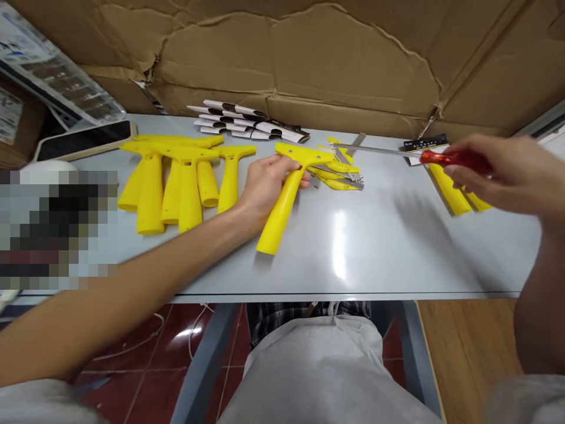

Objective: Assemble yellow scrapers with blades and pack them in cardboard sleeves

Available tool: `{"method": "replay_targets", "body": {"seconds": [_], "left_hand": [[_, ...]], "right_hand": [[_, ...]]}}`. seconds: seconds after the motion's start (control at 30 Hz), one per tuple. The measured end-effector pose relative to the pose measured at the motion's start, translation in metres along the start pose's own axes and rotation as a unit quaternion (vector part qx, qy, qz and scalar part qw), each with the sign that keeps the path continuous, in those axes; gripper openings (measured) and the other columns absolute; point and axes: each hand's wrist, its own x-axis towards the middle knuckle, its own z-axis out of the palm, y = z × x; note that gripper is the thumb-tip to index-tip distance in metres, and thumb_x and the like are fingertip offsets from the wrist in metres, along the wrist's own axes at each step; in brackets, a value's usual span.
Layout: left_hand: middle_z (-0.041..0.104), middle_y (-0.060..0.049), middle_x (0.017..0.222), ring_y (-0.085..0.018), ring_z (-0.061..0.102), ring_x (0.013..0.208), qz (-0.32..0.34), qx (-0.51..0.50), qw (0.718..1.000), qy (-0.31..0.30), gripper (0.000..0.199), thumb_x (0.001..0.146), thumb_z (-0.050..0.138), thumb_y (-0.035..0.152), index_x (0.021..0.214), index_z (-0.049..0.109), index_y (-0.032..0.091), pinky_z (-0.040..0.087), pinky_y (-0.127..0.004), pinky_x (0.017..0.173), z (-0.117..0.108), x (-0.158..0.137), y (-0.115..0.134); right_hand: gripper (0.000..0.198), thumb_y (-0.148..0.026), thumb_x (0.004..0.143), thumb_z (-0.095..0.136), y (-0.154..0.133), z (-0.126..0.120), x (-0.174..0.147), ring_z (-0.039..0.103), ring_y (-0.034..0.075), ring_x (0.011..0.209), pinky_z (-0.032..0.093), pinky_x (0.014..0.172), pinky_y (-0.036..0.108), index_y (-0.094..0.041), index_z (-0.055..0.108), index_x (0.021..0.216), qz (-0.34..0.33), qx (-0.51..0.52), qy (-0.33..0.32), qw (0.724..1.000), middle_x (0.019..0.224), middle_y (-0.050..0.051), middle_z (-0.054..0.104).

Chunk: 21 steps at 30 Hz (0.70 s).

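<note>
My left hand [260, 187] is closed around the neck of a yellow T-shaped scraper handle [282, 212], its wide head away from me and its grip slanting toward me. Two small metal screw heads show on that head. In my right hand [507, 171] is a screwdriver [435, 157] with a clear red handle. Its long shaft points left, the tip near the right end of the scraper head, above a loose pile of small yellow pieces [338, 184] and thin metal plates [358, 143]. Whether the tip touches anything I cannot tell.
Several yellow scraper handles [150, 194] lie at the left, more yellow handles [450, 191] at the right beside a black-and-white card [426, 143]. White-and-black folded sleeves [233, 121] lie against a cardboard wall [273, 53]. A phone [88, 140] rests at the back left of the grey table [375, 253].
</note>
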Motion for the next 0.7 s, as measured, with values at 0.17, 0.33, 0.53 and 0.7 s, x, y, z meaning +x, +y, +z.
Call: {"method": "replay_targets", "body": {"seconds": [0.17,0.33,0.53,0.7], "left_hand": [[0.074,-0.007,0.075,-0.016,0.072,0.065,0.001,-0.037,0.999,-0.005,0.013,0.090,0.073,0.018,0.079,0.067,0.016,0.062,-0.027,0.069,-0.001,0.005,0.000],[0.070,-0.005,0.071,-0.015,0.068,0.062,-0.004,-0.063,0.998,-0.009,0.016,0.089,0.077,0.022,0.078,0.067,0.018,0.053,-0.024,0.056,0.000,0.008,-0.005],[0.068,-0.002,0.072,-0.012,0.060,0.061,0.021,-0.080,0.996,-0.020,0.017,0.089,0.078,0.021,0.074,0.070,0.017,0.047,-0.023,0.054,-0.003,0.012,-0.006],[0.076,-0.004,0.086,-0.014,0.067,0.074,0.053,-0.081,0.995,-0.038,0.010,0.086,0.084,0.020,0.083,0.075,0.018,0.053,-0.026,0.069,-0.005,0.014,-0.008]], "right_hand": [[0.024,-0.033,0.102,0.064,0.022,0.058,-0.035,0.053,0.015,0.070,0.035,0.073,0.031,-0.017,0.065,0.119,0.062,-0.025,0.017,0.998,0.091,0.011,0.071],[0.038,-0.042,0.107,0.048,0.008,0.089,-0.044,0.065,0.025,0.094,0.041,0.082,0.035,-0.015,0.062,0.130,0.032,-0.024,0.020,0.999,0.113,0.016,0.073],[0.050,-0.055,0.104,0.044,-0.011,0.092,-0.025,0.066,0.028,0.104,0.045,0.081,0.037,-0.016,0.068,0.124,0.012,-0.089,0.008,0.996,0.123,0.016,0.070],[0.051,-0.056,0.102,0.046,-0.032,0.078,-0.005,0.065,0.033,0.114,0.049,0.082,0.039,-0.018,0.071,0.126,0.002,-0.137,-0.031,0.990,0.127,0.015,0.069]]}}
